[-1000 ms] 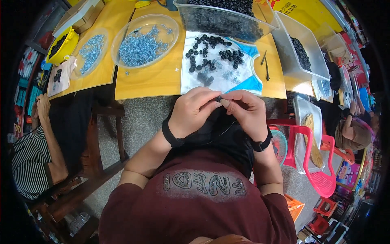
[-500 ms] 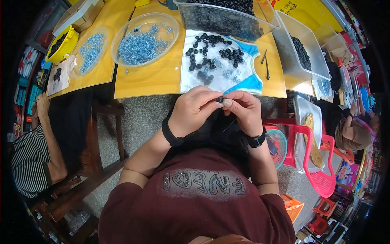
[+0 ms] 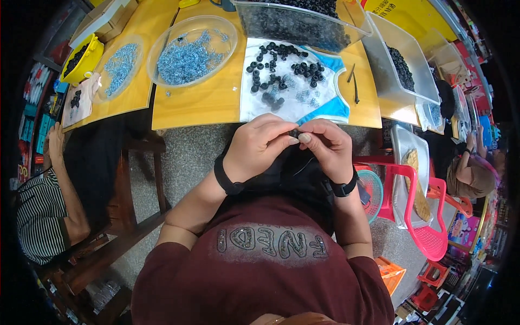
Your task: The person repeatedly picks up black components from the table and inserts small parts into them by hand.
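Just off the table's front edge, my left hand [image 3: 254, 145] and my right hand [image 3: 331, 151] meet, thumbs and forefingers pinched together. Between the fingertips is a small black round piece [image 3: 294, 132], mostly covered by the fingers. Directly beyond lies a white cloth with blue trim [image 3: 251, 108]. On it are scattered black round pieces [image 3: 309, 70] and some clear bluish small parts [image 3: 304, 98]. Two thin black sticks [image 3: 355, 89] lie on the table to the right of the cloth.
A round clear tray [image 3: 234, 49] of bluish parts stands left of the cloth. Clear bins of black pieces stand behind [image 3: 303, 27] and at the right [image 3: 428, 95]. A pink chair [image 3: 403, 172] is at my right; a person in stripes [image 3: 46, 211] sits at my left.
My right hand has shifted slightly to the right, and the black piece between the fingertips shows less. My left hand stays nearly in place, still pinching.
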Motion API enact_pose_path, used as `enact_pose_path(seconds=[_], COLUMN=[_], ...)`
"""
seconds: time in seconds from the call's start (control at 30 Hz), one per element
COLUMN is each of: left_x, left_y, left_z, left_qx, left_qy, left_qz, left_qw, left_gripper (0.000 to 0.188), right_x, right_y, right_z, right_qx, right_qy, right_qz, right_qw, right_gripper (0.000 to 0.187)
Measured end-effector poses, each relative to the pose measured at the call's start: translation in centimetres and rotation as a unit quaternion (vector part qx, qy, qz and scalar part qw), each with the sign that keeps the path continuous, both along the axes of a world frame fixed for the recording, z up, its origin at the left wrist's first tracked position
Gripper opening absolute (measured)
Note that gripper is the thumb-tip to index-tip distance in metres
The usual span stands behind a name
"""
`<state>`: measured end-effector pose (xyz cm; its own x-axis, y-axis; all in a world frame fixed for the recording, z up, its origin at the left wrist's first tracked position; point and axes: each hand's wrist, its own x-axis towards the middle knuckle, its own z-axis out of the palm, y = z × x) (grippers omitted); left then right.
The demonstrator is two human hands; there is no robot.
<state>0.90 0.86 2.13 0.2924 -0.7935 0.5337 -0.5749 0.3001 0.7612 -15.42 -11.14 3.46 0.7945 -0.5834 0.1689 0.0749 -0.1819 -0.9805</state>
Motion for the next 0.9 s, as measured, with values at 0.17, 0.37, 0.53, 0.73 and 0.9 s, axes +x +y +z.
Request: enact_pose_path(seconds=[0.17,0.37,0.53,0.73,0.9], left_x=[0.0,-0.3,-0.5,-1.3,-0.8], left_y=[0.1,0.1,-0.1,-0.1,0.1], left_z=[0.0,0.8,0.1,0.2,0.3], left_qx=[-0.001,0.003,-0.011,0.015,0.038], left_qy=[-0.006,-0.007,-0.006,-0.008,-0.043], left_qz=[-0.002,-0.016,-0.048,-0.070,-0.053], left_qw=[1.000,1.000,0.999,0.997,0.997], left_gripper=[0.025,0.026,0.022,0.014,0.018], right_x=[0.0,-0.5,-0.3,-0.2,0.3], right_y=[-0.1,-1.4,-0.6,-0.3,-0.1], right_z=[0.1,-1.8,-2.3,-2.4,-1.0], right_qx=[0.045,0.295,0.388,0.403,0.353], right_qy=[-0.004,-0.018,-0.007,0.008,0.065], right_qz=[0.015,0.091,0.101,0.135,0.083], right_qw=[0.999,0.951,0.916,0.905,0.930], right_gripper=[0.012,0.022,0.026,0.026,0.030])
